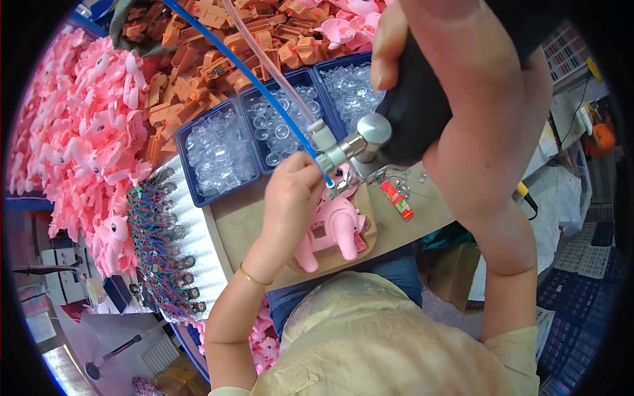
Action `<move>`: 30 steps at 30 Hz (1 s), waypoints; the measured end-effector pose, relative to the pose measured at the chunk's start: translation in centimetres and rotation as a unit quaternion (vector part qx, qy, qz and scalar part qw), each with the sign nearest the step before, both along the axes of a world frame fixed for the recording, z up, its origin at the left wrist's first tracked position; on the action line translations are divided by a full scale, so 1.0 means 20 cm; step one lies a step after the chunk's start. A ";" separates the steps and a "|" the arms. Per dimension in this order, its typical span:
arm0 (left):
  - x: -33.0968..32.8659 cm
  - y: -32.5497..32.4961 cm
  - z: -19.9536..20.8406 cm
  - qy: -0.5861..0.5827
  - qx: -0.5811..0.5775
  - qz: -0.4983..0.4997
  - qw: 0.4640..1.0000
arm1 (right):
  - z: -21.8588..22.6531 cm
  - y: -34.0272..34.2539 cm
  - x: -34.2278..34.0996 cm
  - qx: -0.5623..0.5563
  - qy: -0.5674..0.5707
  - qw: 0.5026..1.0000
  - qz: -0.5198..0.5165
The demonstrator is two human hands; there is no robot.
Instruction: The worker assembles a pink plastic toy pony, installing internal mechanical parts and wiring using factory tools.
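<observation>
A pink plastic toy animal (330, 224) lies on a tan pad (372, 232) on the bench in front of me. My left hand (288, 196) has its fingers closed at the toy's upper end; the exact hold is partly hidden. My right hand (485, 99) grips the black body of a power screwdriver (411, 109) above the toy. Its metal head (356, 146) points down beside my left fingers. A blue hose (247, 72) and a clear hose (271, 63) run to that head. The tool's tip and the toy's head overlap in view, so contact is unclear.
Blue bins (253, 153) of clear plastic parts stand beyond the toy. Brown plastic parts (218, 66) and pink toy shells (92, 125) are heaped behind and left. Wired components (158, 244) lie at left. A red-yellow piece (397, 200) and small metal parts (400, 181) sit right.
</observation>
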State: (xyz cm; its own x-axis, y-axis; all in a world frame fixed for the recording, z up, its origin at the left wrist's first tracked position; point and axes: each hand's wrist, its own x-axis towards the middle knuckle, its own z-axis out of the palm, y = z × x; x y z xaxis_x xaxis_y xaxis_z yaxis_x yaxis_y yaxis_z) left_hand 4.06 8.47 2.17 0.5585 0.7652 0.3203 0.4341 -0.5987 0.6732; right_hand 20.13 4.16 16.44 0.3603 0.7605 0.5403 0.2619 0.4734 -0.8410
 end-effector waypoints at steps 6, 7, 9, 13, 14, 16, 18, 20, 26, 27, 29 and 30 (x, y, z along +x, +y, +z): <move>0.04 -0.06 0.04 -0.031 -0.013 -0.040 0.999 | -0.01 -0.03 -0.02 -0.011 0.013 1.000 0.002; 0.05 -0.07 0.05 -0.047 -0.029 -0.042 0.998 | 0.00 -0.04 -0.02 -0.011 0.013 1.000 0.004; 0.05 -0.05 0.04 -0.067 -0.044 -0.039 0.996 | 0.01 -0.02 -0.06 -0.013 0.011 1.000 0.009; 0.05 -0.04 0.00 -0.071 -0.084 -0.035 0.993 | 0.04 0.02 -0.12 -0.018 -0.002 0.999 0.029; 0.05 -0.05 0.00 -0.069 -0.125 -0.021 0.989 | -0.04 0.03 -0.09 0.048 0.066 0.992 0.094; 0.02 -0.05 -0.04 -0.059 -0.074 -0.015 0.995 | -0.05 0.02 -0.07 0.031 0.004 0.995 0.098; 0.04 -0.06 -0.05 -0.066 -0.067 -0.002 0.996 | -0.06 0.06 -0.05 0.025 0.010 0.991 0.134; 0.03 -0.05 -0.07 -0.093 -0.077 0.011 0.993 | -0.04 0.09 -0.04 0.016 0.020 0.985 0.168; -0.02 -0.27 0.09 -0.078 -0.043 -0.051 0.995 | 0.18 0.16 0.09 0.009 0.010 0.977 0.211; 0.04 -0.33 0.10 -0.045 -0.031 -0.088 0.995 | 0.18 0.18 0.09 0.007 -0.017 0.982 0.185; 0.20 -0.36 0.07 0.009 -0.017 -0.151 0.988 | 0.18 0.19 0.10 0.004 -0.068 0.989 0.131; 0.25 -0.36 0.03 0.017 -0.022 -0.139 0.990 | 0.14 0.21 0.08 0.000 -0.085 0.990 0.115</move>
